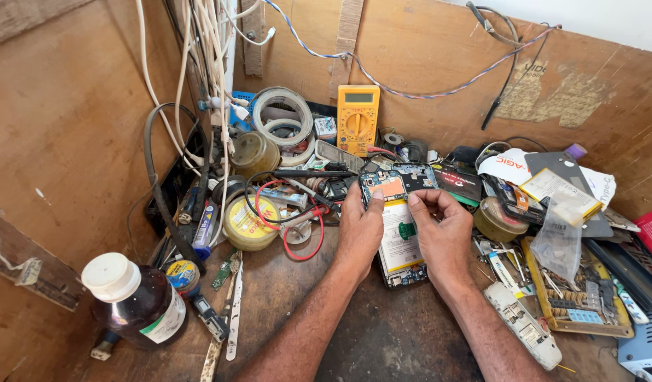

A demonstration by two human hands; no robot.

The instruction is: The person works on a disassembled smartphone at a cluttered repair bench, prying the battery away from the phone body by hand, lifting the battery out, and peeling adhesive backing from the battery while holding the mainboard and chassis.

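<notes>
Head view: both hands are working over an opened phone (399, 233) w/ its back cover off, lying flat on the dark bench (382, 332) between them. Left hand (359, 230) is pressing along the phone's left edge, thumb reaching up toward the top corner by the camera module, probably pinning the body so it isn't sliding. Right hand (443, 230) is resting over the right edge, thumb and forefinger pinched close together just above the battery area; whether they're gripping some small part is too small to tell. Neither hand is lifting the phone: it's sitting on the bench, braced from both sides.

Phone's long axis is running away from the person, roughly in line w/ the forearms, tilted slightly left at the far end. Camera end w/ orange-ish board is pointing away, past the fingertips; charging-port end is pointing back toward the wrists. Open side is facing up, so the pale battery label is showing.

Beyond the fingertips a yellow multimeter (358, 119) is leaning on the plywood wall. Left of the left hand: red & black probe leads (305, 226), a yellow tin (249, 225). Further left, nearer the elbow, a brown bottle w/ white cap (131, 301). Right of the right hand: a round tin (497, 221) and a clear plastic bag (558, 240).
</notes>
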